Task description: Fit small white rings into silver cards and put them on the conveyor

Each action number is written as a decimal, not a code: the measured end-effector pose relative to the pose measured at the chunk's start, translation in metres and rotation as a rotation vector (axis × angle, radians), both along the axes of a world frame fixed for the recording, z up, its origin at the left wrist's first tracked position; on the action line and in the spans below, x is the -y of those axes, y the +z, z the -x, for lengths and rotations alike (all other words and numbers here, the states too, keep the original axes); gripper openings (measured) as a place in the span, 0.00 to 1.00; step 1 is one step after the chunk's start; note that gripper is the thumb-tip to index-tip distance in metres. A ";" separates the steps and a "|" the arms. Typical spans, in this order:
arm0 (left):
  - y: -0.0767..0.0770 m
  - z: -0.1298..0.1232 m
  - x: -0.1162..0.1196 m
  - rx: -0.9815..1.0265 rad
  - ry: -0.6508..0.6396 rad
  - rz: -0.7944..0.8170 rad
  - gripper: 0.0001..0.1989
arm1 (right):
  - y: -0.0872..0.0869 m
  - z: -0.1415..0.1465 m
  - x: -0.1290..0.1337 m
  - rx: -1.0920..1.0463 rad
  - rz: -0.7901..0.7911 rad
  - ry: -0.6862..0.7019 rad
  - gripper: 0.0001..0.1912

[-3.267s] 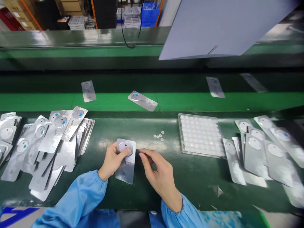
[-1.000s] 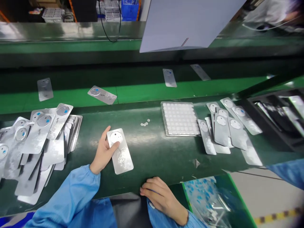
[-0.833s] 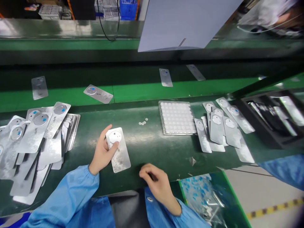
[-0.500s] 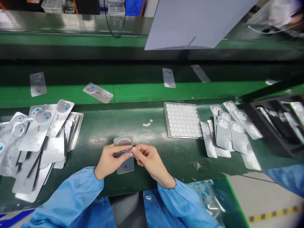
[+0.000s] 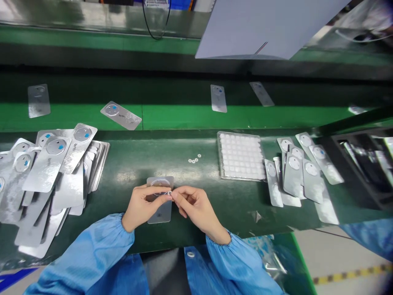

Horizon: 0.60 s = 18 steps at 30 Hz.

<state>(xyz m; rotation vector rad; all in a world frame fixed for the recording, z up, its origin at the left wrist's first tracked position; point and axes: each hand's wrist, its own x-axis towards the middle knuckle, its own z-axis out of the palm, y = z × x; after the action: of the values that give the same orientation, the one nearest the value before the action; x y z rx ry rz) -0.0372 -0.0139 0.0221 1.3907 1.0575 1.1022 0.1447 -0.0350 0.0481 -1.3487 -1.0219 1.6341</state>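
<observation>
Head view: silvery round-windowed plate (image 5: 159,200)

I note the plate (image 5: 159,200) in my left hand (image 5: 141,207) looks like brushed silvery metal, faintly matt. The bench top (image 5: 184,172) is dark green, smooth and glossy with glare patches. The tray (image 5: 241,155) is clear moulded plastic. My sleeves (image 5: 101,254) are light blue cloth, matt.
</observation>
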 end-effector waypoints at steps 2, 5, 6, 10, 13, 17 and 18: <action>0.002 0.000 -0.001 -0.008 -0.009 -0.033 0.07 | 0.001 0.000 0.000 0.028 -0.047 -0.001 0.22; 0.005 0.000 -0.002 -0.007 -0.021 -0.061 0.05 | 0.001 -0.001 0.001 0.099 -0.138 -0.006 0.18; 0.006 0.000 -0.003 -0.007 -0.026 -0.064 0.05 | 0.001 -0.001 0.002 0.121 -0.163 -0.003 0.17; 0.005 0.000 -0.001 0.010 -0.041 -0.026 0.08 | 0.002 -0.001 0.004 0.218 -0.252 0.011 0.16; 0.001 0.001 0.001 0.081 -0.061 0.042 0.14 | 0.004 -0.001 0.004 0.361 -0.320 0.006 0.15; -0.003 0.001 0.005 0.139 -0.067 0.116 0.23 | 0.005 0.002 0.004 0.521 -0.401 0.024 0.13; -0.004 0.001 0.006 0.147 -0.072 0.147 0.28 | 0.004 0.003 0.003 0.540 -0.418 0.024 0.13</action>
<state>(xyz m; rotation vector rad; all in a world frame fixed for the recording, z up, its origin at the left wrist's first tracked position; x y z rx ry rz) -0.0383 -0.0200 0.0183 1.2037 0.9558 1.0361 0.1416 -0.0382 0.0526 -1.5100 -1.5935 0.9981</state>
